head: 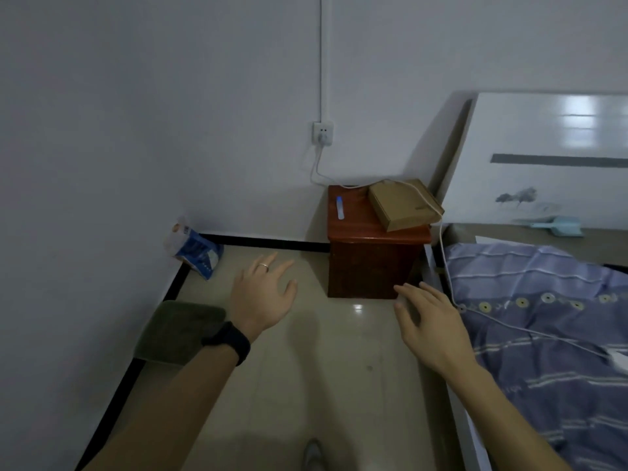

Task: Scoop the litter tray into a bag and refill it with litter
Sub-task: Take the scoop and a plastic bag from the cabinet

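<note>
Both my hands reach out over the tiled floor, empty. My left hand (261, 295), with a ring and a black wristband, has its fingers spread. My right hand (430, 321) is open beside the bed edge. A blue and white bag (192, 248) leans in the floor corner against the wall, beyond my left hand. A light blue scoop (557, 227) lies at the head of the bed, far right. A dark green mat or tray (180, 331) sits on the floor by the left wall, partly hidden by my left forearm; I cannot tell which it is.
A red-brown bedside cabinet (373, 263) stands ahead with a cardboard box (404, 203) and a small blue-tipped tube (340, 208) on it. A white cable (445, 263) runs from the wall socket (323, 133) onto the bed with its purple striped cover (543, 334). A shoe (312, 455) shows at the bottom.
</note>
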Tool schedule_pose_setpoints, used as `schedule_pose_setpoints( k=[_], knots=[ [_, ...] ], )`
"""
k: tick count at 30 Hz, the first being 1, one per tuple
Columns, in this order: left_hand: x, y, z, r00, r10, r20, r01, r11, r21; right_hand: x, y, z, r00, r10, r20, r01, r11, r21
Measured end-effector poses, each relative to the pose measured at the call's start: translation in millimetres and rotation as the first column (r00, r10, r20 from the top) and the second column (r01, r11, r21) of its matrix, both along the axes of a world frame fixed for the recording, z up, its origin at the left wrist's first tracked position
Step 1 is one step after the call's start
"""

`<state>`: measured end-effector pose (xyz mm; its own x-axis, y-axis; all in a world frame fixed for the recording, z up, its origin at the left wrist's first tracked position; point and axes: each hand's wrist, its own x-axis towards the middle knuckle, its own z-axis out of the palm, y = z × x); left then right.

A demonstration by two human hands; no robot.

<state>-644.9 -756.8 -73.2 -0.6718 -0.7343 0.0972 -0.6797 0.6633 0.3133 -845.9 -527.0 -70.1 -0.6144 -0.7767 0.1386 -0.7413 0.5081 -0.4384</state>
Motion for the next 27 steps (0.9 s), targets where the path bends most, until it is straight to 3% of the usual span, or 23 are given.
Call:
schedule_pose_setpoints(
  k=[9,16,19,22,27],
  knots=[
    [-139.4,-105.4,-73.2,0.990,-0.070,0.123,0.045,0.979,0.198,-108.8,-111.0,-71.9,0.995,-0.027,0.094,0.019,0.997,0.079],
    [-234.9,-183.1,-173.9,0.981,0.001,0.195,-0.079,0.916,0.394,-208.6,-232.4,-166.6,0.980,0.017,0.196,-0.059,0.976,0.208],
    [-267.2,-211.3,-229.9,0.977,0.046,0.207,-0.154,0.824,0.545,-243.9,-278.6,-217.4,0.979,0.039,0.200,-0.092,0.960,0.263],
    [-297.2,-234.6,-289.8,0.964,0.191,0.184,-0.264,0.631,0.729,-273.9,-320.0,-275.4,0.975,0.047,0.217,-0.117,0.941,0.319],
    [-338.4,-256.3,-389.5,0.927,0.332,0.176,-0.298,0.365,0.882,-286.9,-350.6,-371.5,0.993,0.112,-0.021,-0.092,0.897,0.433]
  ],
)
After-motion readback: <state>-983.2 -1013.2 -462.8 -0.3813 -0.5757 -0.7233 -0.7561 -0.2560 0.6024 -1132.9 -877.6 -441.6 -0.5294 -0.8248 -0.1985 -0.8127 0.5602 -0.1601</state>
